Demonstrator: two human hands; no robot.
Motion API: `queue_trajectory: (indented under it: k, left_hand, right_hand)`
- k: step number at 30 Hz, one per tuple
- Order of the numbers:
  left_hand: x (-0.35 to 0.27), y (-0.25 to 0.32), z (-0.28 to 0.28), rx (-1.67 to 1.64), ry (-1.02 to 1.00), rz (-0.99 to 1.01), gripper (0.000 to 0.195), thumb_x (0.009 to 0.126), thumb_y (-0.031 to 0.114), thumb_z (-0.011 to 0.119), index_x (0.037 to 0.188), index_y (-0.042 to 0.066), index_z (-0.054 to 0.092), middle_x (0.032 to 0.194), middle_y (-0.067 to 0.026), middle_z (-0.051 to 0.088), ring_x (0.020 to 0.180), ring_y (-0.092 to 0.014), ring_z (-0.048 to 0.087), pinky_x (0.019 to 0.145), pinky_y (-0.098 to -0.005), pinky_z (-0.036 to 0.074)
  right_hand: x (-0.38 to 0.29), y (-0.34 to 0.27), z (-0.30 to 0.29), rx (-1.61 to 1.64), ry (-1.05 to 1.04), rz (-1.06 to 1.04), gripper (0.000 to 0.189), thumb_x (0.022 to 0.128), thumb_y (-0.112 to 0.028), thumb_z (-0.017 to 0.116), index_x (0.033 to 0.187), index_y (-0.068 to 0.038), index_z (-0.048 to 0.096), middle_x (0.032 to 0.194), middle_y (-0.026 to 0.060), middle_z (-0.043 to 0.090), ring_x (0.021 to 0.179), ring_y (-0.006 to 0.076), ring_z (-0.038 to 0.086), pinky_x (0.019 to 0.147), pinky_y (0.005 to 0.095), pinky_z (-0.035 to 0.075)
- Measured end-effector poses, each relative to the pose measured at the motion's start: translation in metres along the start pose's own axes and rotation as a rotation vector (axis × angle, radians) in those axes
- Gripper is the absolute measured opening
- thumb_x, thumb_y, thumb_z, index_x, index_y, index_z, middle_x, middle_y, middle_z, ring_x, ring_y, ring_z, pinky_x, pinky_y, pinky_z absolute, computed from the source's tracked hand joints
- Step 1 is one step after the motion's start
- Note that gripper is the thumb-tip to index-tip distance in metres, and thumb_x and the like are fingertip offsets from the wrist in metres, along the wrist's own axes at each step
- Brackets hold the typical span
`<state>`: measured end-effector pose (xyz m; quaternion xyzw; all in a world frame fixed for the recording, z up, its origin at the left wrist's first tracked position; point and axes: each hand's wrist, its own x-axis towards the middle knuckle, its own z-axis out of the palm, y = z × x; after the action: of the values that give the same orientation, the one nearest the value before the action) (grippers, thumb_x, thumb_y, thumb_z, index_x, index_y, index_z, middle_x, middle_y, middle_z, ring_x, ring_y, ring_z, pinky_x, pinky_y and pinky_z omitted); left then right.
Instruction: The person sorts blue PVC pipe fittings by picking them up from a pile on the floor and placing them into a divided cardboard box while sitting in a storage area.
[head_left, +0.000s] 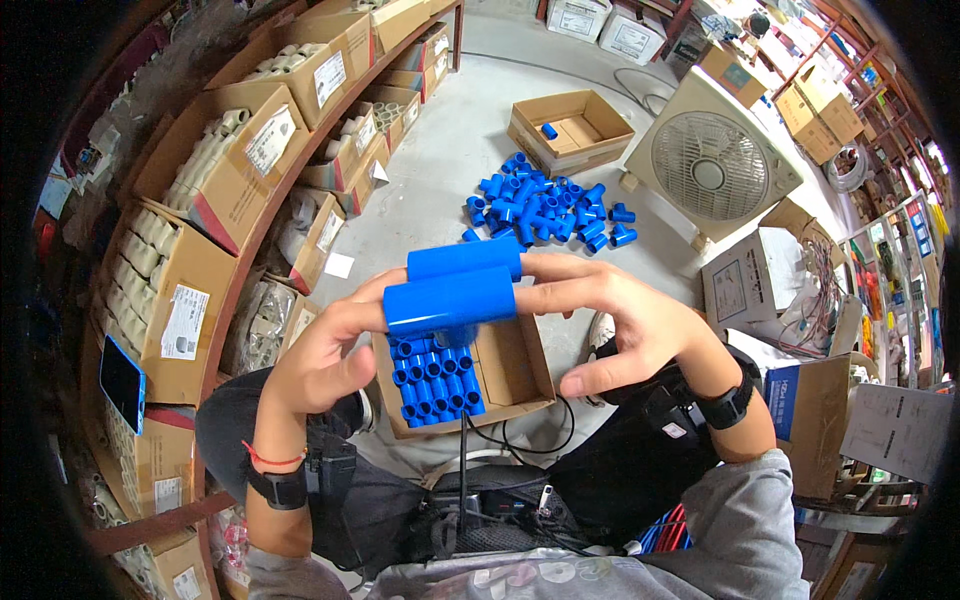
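Two blue plastic pipe tees (450, 300) are held side by side between my hands, above a cardboard box. Fingers of my left hand (319, 356) go into their left ends, and fingers of my right hand (622, 315) into their right ends. Both thumbs stand apart from the tees. In the open cardboard box (525, 360) below, rows of blue pipe fittings (435, 379) fill the left part. Ahead on the floor lies a loose pile of blue tee fittings (536, 206). Behind the pile, another cardboard box (570, 150) holds a blue fitting (549, 132).
A shelf with cartons (225, 165) of pale fittings curves along the left, and a phone (122, 384) rests at its edge. To the right stand a box fan (709, 165) and a white carton (750, 277) with wires. Black cable (570, 427) lies by the near box.
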<state>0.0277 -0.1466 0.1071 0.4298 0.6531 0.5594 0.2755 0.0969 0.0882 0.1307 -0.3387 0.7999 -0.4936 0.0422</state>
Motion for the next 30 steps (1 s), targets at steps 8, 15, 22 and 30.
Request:
queue_trajectory:
  k: [8, 15, 22, 30]
  left_hand:
    - [-0.006, -0.004, 0.002, -0.045, -0.115, -0.046, 0.079, 0.061, 0.064, 0.034, 0.103, -0.002, 0.041, 0.118, -0.0193, 0.023, 0.111, -0.031, 0.018, 0.089, -0.038, 0.013]
    - [-0.006, 0.0, 0.004, -0.089, -0.273, -0.001, 0.08, 0.059, 0.063, 0.039, 0.106, -0.001, 0.037, 0.116, -0.0189, 0.026, 0.11, -0.029, 0.02, 0.088, -0.0369, 0.014]
    - [-0.004, -0.005, 0.003, -0.009, -0.296, 0.04, 0.075, 0.059, 0.06, 0.045, 0.103, -0.001, 0.041, 0.113, -0.0182, 0.031, 0.108, -0.031, 0.023, 0.088, -0.0375, 0.016]
    - [-0.014, 0.015, 0.007, -0.248, -0.198, 0.071, 0.075, 0.056, 0.058, 0.05, 0.1, -0.003, 0.043, 0.11, -0.0174, 0.034, 0.103, -0.031, 0.03, 0.086, -0.0367, 0.02]
  right_hand:
    - [-0.008, -0.009, -0.006, 0.254, -0.131, 0.201, 0.047, 0.057, -0.019, 0.061, 0.097, 0.002, 0.047, 0.105, 0.0186, 0.039, 0.09, 0.0276, 0.041, 0.079, 0.0323, 0.03]
    - [-0.009, -0.009, -0.005, 0.28, -0.185, 0.085, 0.047, 0.057, -0.02, 0.061, 0.096, 0.001, 0.047, 0.087, 0.0134, 0.045, 0.073, 0.0194, 0.044, 0.057, 0.0249, 0.037]
    - [-0.007, 0.001, -0.005, 0.221, -0.204, -0.037, 0.043, 0.058, -0.022, 0.06, 0.092, 0.001, 0.049, 0.088, 0.0113, 0.047, 0.066, 0.0171, 0.047, 0.053, 0.0237, 0.037]
    - [-0.012, 0.001, -0.016, 0.652, -0.041, 0.038, 0.045, 0.061, -0.024, 0.057, 0.098, 0.0, 0.045, 0.098, 0.0094, 0.045, 0.067, 0.011, 0.044, 0.057, 0.0201, 0.035]
